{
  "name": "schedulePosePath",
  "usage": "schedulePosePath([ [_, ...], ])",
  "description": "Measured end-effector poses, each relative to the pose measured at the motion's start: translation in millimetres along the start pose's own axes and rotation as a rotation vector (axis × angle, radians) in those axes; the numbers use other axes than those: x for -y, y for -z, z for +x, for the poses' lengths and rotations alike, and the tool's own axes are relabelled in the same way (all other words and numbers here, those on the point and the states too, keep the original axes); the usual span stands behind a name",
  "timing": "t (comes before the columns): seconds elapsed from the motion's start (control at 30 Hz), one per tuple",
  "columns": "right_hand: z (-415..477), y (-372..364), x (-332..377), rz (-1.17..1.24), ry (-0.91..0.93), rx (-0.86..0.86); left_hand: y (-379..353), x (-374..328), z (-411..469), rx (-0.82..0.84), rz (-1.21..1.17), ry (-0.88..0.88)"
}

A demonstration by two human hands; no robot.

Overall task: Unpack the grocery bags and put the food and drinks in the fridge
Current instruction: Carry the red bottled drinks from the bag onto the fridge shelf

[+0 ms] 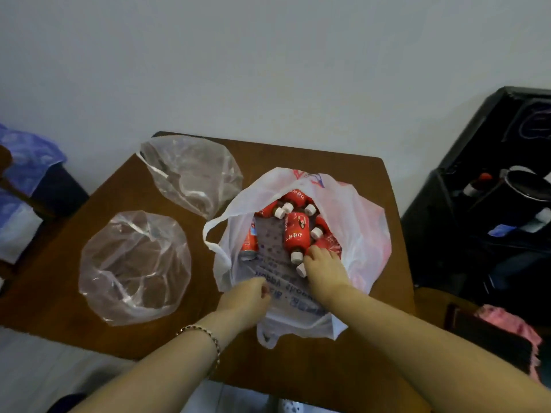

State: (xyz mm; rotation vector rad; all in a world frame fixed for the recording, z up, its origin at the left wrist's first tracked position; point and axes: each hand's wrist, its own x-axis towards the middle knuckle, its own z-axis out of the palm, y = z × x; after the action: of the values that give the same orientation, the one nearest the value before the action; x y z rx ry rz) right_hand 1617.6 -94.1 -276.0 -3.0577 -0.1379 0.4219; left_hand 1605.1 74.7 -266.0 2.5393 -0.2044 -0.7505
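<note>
White bag (357, 222) sits on the right side of the brown table (283, 368), wide open and stuffed with red bottles (295, 234) with white caps. The right hand (323, 269) is inside it, fingers curled over one bottle (329, 244). The left hand (244, 302) pinches the bag's near rim. Two clear bags (190, 174) lie off to the left.

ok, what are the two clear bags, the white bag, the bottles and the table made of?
clear bags: thin glossy plastic film, see-through, creased.
white bag: thin translucent plastic, crinkled, printed.
bottles: likely plastic, red wrap labels, white caps.
table: wood or wood-look laminate, brown, smooth.
</note>
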Motion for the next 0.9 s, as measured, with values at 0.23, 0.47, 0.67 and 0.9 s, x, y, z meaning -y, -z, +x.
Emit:
schedulePosePath([
  [0.23,52.2,-21.1,-23.0,-0.402,-0.206,0.276,13.7,2.6,59.4,0.055,-0.02,0.017],
  [0.47,60.1,-14.5,-42.6,-0.612,0.057,0.311,26.3,4.4,84.7,0.167,-0.033,-0.092],
  [0.67,31.7,36.0,-32.9,0.091,-0.084,-0.016,42.4,0.5,98.5,0.163,-0.298,-0.138],
  [0.9,29.3,46.8,-3.0,1.613,-0.409,-0.141,58.7,-13.2,102.9,0.229,-0.85,0.029],
])
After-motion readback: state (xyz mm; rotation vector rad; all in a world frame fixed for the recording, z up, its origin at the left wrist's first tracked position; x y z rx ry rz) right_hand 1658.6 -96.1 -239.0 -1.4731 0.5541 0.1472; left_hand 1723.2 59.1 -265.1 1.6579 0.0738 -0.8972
